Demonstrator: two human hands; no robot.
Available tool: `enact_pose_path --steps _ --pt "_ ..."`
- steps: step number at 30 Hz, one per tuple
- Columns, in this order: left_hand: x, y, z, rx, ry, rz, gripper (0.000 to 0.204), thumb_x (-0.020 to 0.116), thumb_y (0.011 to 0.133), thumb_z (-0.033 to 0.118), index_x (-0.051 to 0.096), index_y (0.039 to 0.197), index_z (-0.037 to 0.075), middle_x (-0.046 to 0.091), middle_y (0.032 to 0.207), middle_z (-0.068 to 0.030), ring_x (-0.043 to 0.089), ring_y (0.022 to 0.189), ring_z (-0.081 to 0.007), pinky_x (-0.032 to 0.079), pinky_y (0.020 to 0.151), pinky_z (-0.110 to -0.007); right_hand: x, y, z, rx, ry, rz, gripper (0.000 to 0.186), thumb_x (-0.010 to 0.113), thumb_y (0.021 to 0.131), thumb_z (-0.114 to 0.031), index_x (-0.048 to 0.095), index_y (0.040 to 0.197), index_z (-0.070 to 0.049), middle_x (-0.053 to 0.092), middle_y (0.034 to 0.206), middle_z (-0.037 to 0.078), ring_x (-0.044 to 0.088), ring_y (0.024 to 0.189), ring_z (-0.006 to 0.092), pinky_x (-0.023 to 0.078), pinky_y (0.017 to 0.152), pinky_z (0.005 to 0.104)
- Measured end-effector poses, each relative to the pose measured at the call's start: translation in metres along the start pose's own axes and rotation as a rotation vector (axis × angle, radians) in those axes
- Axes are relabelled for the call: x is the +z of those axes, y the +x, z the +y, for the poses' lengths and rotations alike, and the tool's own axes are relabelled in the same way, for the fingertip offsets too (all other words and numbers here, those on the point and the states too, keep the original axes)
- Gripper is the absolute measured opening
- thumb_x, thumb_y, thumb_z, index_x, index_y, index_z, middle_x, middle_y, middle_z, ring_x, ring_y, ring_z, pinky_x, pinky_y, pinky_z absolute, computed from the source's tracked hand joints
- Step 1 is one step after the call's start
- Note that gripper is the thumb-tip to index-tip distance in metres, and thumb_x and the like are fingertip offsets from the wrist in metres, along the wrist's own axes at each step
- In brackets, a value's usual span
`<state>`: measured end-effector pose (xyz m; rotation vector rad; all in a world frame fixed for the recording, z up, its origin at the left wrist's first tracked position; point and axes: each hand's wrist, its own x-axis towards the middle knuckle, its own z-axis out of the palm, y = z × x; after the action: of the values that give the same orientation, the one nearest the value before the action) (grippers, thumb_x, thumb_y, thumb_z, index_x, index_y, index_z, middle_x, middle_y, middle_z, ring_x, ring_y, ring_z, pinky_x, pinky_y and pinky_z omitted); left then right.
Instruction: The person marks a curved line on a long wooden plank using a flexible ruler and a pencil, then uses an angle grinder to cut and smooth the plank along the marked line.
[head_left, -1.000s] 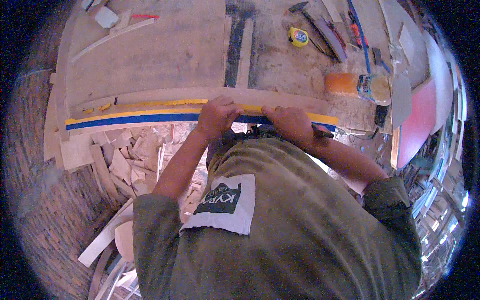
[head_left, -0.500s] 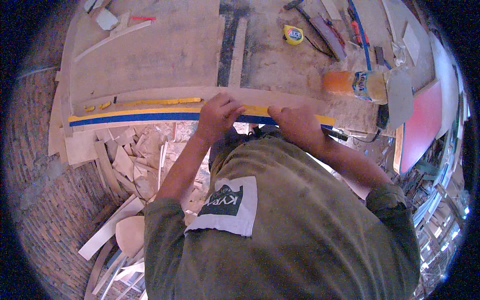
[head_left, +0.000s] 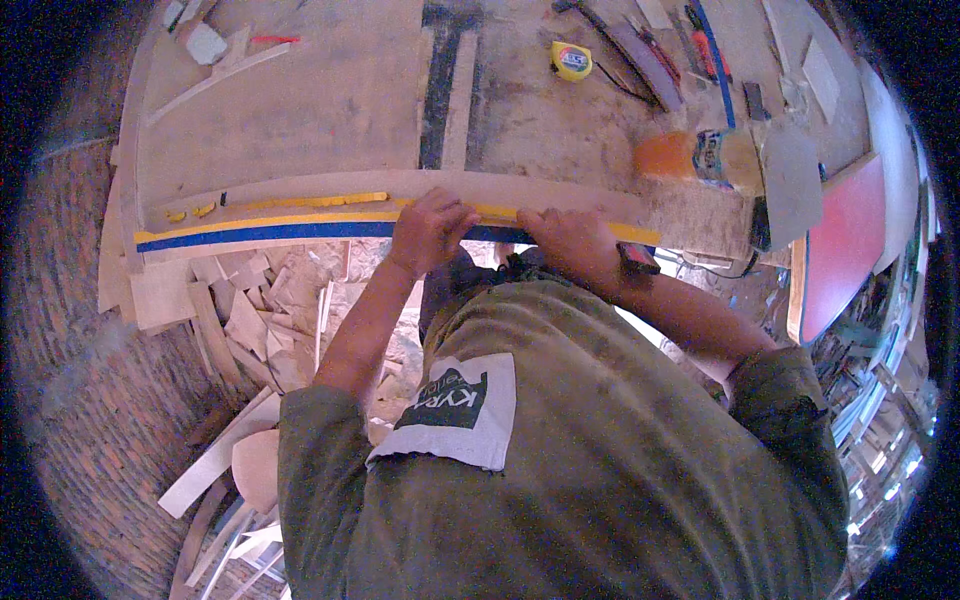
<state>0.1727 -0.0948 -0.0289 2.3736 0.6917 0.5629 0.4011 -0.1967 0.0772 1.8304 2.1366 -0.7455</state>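
Yellow-and-blue strip (head_left: 265,235): along the near edge of the workbench (head_left: 300,130).
Left hand (head_left: 432,230): fingers bent over the strip; I cannot tell whether they pinch.
Right hand (head_left: 575,245): closed around a dark tool (head_left: 638,259).
Bottle (head_left: 740,160): I see it lying down, orange contents (head_left: 663,155) at its left end.

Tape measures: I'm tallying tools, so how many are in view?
1. The yellow tape measure lies on the workbench, beyond the right hand and left of the red-handled tool. Others may be hidden from this view.
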Motion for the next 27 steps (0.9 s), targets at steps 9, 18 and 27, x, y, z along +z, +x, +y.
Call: enact_pose_path --steps 9,18,27 --pt "-0.011 0.021 0.035 0.060 -0.014 0.103 0.012 0.073 0.085 0.015 0.070 0.093 0.006 0.065 0.090 -0.0120 0.063 0.088 -0.0341 0.050 0.078 -0.046 -0.013 -0.019 0.024 -0.002 0.012 0.056 0.021 0.057 0.091 -0.013 0.059 0.111 -0.010 0.072 0.090 0.016 0.072 0.083 0.0377 0.055 0.069 0.0541" --pt "0.021 0.018 0.050 0.069 -0.026 0.042 0.013 0.073 0.083 0.013 0.066 0.092 0.006 0.061 0.089 -0.0122 0.061 0.087 -0.0357 0.050 0.076 -0.047 0.010 -0.040 0.036 0.004 0.000 0.138 0.017 0.060 0.088 -0.013 0.061 0.105 -0.010 0.071 0.087 0.017 0.070 0.085 0.0385 0.052 0.070 0.0530" --pt "0.028 0.020 0.041 0.063 0.015 0.002 0.013 0.073 0.084 0.014 0.066 0.091 0.005 0.060 0.092 -0.0126 0.061 0.087 -0.0352 0.051 0.075 -0.047 0.020 -0.029 0.040 0.029 -0.052 0.070 0.019 0.057 0.091 -0.015 0.059 0.110 -0.013 0.071 0.086 0.016 0.071 0.085 0.0362 0.053 0.069 0.0534"
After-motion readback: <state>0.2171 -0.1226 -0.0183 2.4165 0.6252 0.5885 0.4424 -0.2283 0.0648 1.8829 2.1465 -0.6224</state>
